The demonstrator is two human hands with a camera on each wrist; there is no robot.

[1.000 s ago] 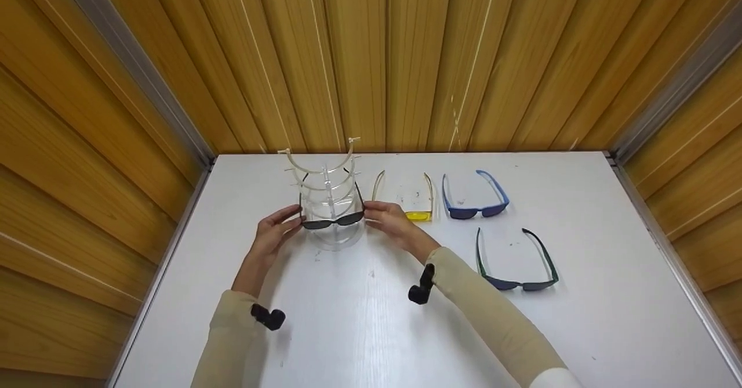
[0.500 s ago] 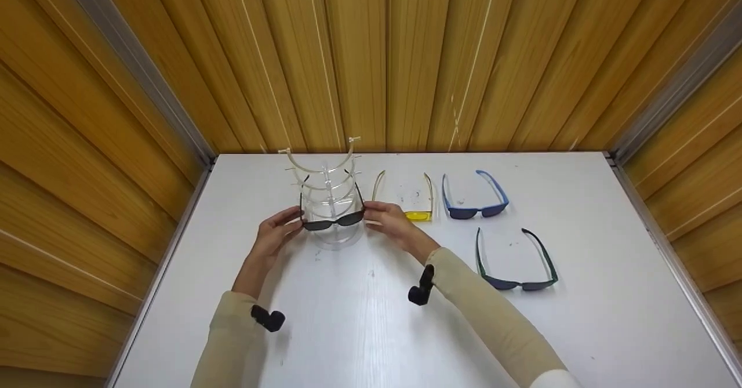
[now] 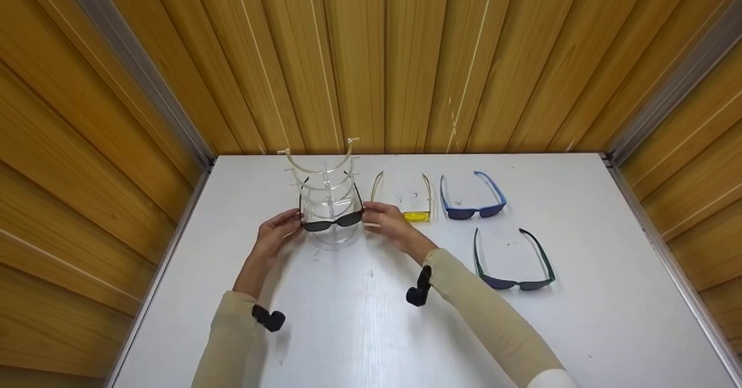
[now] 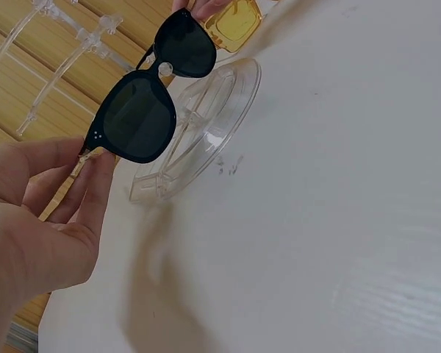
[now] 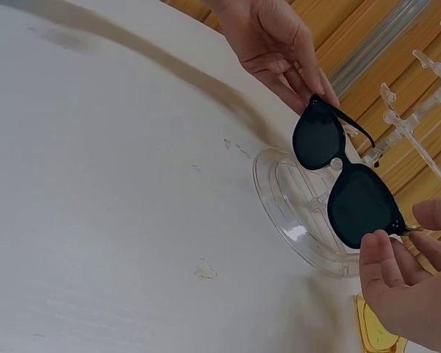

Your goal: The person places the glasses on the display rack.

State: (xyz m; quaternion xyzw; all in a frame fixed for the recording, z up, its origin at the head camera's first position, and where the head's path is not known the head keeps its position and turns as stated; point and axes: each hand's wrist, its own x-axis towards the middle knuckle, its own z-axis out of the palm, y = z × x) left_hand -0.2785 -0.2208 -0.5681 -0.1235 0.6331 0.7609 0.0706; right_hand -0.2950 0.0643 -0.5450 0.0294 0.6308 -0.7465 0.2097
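Black sunglasses [image 3: 349, 219] with dark lenses face the front of a clear display stand [image 3: 328, 186], low over its round base. At one end of the frame, my left hand [image 3: 272, 238] pinches the hinge area between thumb and fingers, as the left wrist view shows close up. My right hand [image 3: 394, 224] holds the opposite hinge end of the sunglasses [image 5: 361, 206]. Both temples point back along the sides of the stand. In the right wrist view, a clear nose-shaped peg [image 5: 336, 164] shows at the bridge between the lenses.
Right of the stand lie yellow glasses [image 3: 416, 216], partly behind my right hand. Blue-framed sunglasses [image 3: 476, 212] and dark green-framed sunglasses [image 3: 516, 284] rest farther right, temples unfolded. The stand's upper arms [image 3: 349, 144] rise near the wooden back wall [image 3: 371, 57].
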